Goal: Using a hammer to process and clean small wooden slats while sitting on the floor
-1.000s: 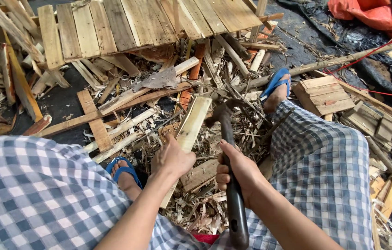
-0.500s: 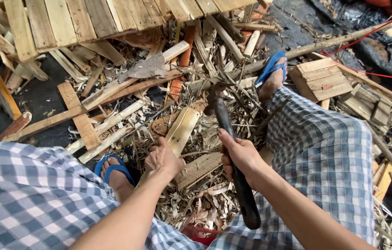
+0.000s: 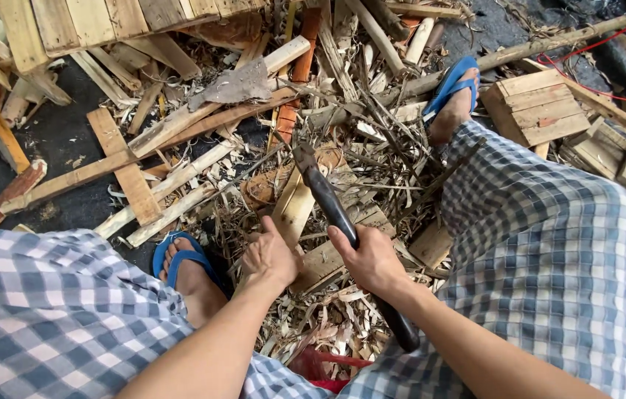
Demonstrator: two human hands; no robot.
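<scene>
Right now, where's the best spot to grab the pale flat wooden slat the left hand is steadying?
Probably the near end of the pale wooden slat, from its left edge, where the left hand sits. The dark-handled chopping tool in the right hand meets the far end.
</scene>
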